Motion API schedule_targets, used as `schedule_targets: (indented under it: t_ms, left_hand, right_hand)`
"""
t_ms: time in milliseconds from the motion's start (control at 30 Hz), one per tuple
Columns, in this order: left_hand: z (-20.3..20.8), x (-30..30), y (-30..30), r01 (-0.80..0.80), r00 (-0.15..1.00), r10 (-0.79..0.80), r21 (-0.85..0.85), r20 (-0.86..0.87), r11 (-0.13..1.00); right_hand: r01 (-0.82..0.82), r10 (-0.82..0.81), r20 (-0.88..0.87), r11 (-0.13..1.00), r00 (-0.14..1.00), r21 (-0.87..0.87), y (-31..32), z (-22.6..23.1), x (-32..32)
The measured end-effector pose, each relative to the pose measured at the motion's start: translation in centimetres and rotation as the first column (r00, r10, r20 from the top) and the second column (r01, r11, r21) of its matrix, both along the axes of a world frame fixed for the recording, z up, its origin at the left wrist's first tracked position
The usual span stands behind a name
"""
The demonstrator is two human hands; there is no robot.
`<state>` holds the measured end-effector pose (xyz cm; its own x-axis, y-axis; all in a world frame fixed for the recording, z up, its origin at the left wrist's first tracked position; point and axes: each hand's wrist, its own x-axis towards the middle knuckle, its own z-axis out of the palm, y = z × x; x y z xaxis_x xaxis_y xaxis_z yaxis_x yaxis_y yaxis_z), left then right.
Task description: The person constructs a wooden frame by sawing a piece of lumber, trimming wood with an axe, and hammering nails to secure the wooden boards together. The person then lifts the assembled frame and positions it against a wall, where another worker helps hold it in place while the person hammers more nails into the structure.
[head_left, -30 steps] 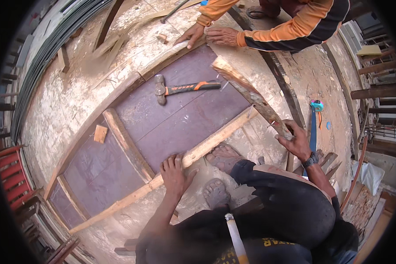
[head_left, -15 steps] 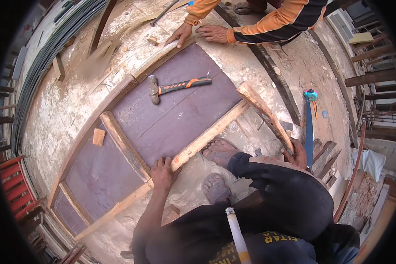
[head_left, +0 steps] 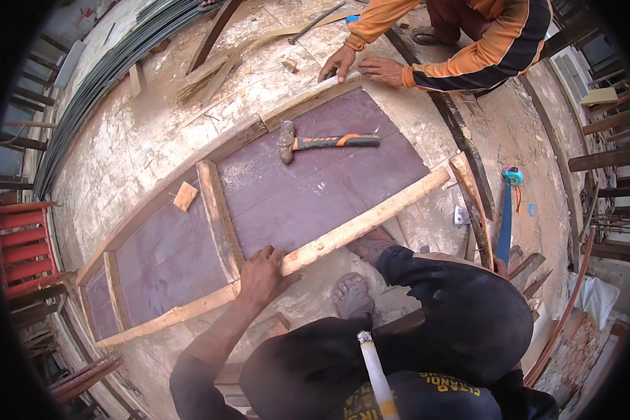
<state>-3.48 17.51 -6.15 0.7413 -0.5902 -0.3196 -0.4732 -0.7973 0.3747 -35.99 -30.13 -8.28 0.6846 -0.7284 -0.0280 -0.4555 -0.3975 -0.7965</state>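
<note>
A long framed panel lies on the ground before me, purple-brown sheet (head_left: 287,199) edged by wooden battens. My left hand (head_left: 262,276) is closed over its near batten (head_left: 364,212), by the joint with a cross batten (head_left: 220,220). At the panel's right end, a loose piece of wood (head_left: 474,210) slants toward my knee. My right hand (head_left: 500,267) is at its lower end, mostly hidden behind my leg. A hammer (head_left: 332,141) with a black and orange handle lies on the sheet, and a small wood block (head_left: 185,197) sits further left.
Across from me, a person in an orange and black sleeve (head_left: 462,70) rests both hands on the far batten (head_left: 315,96). A handsaw (head_left: 504,224) and teal tape measure (head_left: 513,176) lie to the right. Dark rods (head_left: 91,98) run along the left; a red slatted rack (head_left: 22,241) stands there.
The loose wood has shifted off the near batten's end and now stands apart from it, to its right. My right hand is more hidden. The whole view has shifted.
</note>
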Motion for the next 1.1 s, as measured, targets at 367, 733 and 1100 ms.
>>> schedule_targets:
  t_ms: [367, 733, 1100]
  left_hand:
    - [14.9, 6.3, 0.5, -0.033, 0.971, 0.059, 0.117, -0.230, 0.993]
    - [20.3, 18.0, 2.4, -0.210, 0.930, 0.138, -0.185, -0.341, 0.960]
    - [14.7, 29.2, 7.9, -0.216, 0.768, 0.399, -0.383, 0.501, 0.898]
  right_hand:
    - [0.067, -0.085, -0.164, 0.991, 0.983, -0.112, -3.8, 5.2, -2.7]
    - [0.049, -0.084, -0.453, 0.995, 0.887, -0.089, -1.4, 2.7, 5.6]
    - [-0.137, 0.286, -0.542, 0.944, 0.790, 0.299, -0.6, -0.1, 10.7]
